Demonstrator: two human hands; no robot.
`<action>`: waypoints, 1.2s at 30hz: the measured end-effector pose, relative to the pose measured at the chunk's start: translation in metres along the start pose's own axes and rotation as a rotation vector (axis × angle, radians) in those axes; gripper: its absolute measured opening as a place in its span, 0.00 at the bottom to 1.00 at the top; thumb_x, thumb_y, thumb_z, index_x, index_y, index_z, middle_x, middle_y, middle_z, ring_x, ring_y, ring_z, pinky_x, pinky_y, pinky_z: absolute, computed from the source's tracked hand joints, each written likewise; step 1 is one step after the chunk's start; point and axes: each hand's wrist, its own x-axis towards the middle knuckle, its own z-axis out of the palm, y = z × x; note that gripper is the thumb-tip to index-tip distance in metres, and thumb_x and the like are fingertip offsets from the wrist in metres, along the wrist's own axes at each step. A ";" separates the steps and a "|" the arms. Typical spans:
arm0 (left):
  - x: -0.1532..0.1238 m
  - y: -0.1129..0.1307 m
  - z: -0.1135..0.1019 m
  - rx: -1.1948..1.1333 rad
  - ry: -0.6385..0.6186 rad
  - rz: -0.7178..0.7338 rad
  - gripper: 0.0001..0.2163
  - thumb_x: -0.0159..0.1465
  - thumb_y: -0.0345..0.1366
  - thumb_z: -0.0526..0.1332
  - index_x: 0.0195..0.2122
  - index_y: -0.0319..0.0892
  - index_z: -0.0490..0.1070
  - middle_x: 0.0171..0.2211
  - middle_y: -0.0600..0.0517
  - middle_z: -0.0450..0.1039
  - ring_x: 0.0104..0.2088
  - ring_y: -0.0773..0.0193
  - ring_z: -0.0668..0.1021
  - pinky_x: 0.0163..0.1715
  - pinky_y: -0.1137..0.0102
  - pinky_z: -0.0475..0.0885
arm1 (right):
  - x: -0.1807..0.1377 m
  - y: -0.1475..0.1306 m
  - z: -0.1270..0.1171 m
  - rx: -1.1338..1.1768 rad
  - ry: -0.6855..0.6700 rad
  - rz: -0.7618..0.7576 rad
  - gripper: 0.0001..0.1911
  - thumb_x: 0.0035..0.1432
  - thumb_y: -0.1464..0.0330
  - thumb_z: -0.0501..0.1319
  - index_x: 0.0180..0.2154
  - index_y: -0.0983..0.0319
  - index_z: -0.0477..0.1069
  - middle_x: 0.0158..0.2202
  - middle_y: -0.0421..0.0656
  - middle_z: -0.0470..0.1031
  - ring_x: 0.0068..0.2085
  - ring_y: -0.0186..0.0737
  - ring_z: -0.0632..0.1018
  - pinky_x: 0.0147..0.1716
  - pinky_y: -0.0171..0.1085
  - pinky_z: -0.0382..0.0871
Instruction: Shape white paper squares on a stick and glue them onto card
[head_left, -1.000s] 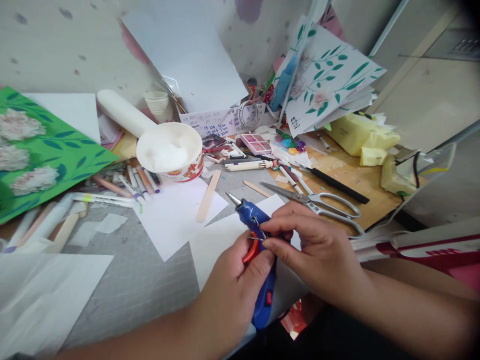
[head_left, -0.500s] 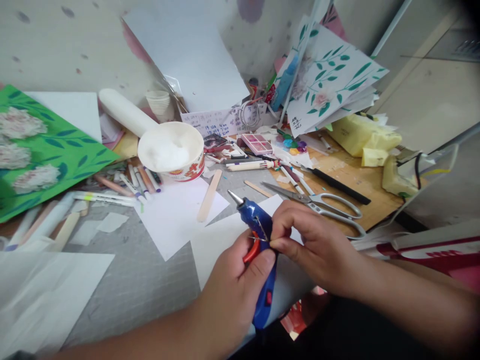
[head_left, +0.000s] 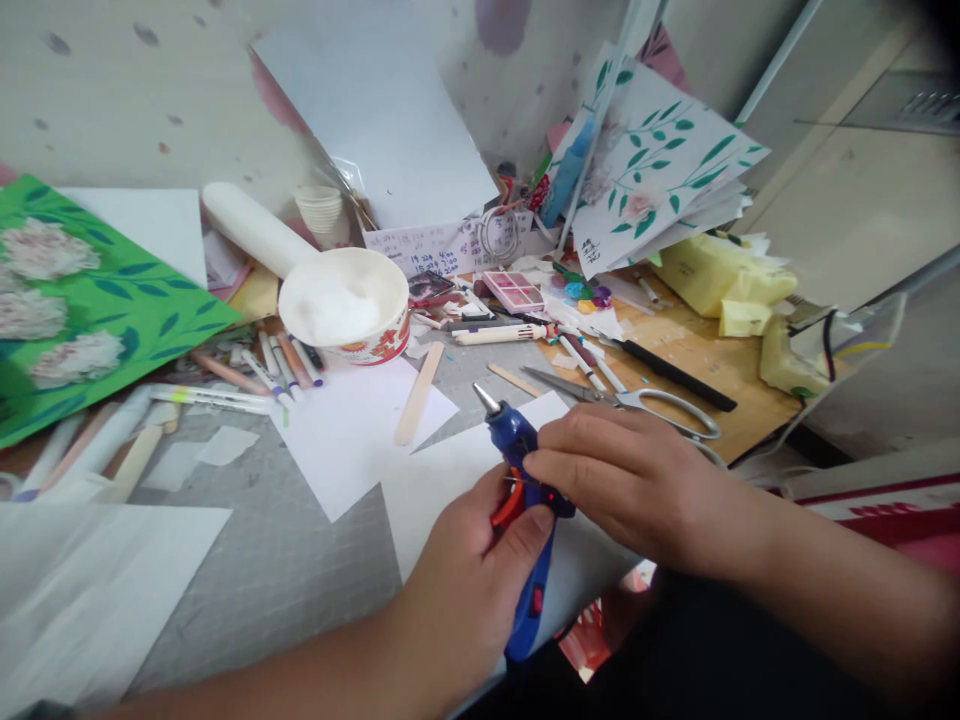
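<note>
A blue glue gun with an orange trigger and a metal nozzle points up and to the left over white paper. My left hand is wrapped round its handle from below, thumb beside the trigger. My right hand lies over the gun's body from the right, its fingers curled and pressed against the blue casing. Whether those fingertips pinch anything is hidden.
Metal scissors lie just behind my right hand on a wooden board. A white bowl, several pens, a wooden stick, a green flower painting and stacked leaf paintings crowd the desk.
My right hand has slid left and flattened over the gun's body, covering the wire stand it was pinching. The gun has tilted a little more upright.
</note>
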 end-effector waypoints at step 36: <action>0.000 0.003 0.001 -0.092 -0.051 0.040 0.10 0.67 0.37 0.53 0.45 0.42 0.69 0.37 0.53 0.74 0.37 0.63 0.73 0.41 0.71 0.67 | 0.009 -0.024 0.024 0.292 0.183 0.521 0.08 0.42 0.81 0.54 0.24 0.63 0.62 0.25 0.39 0.63 0.27 0.34 0.65 0.25 0.33 0.60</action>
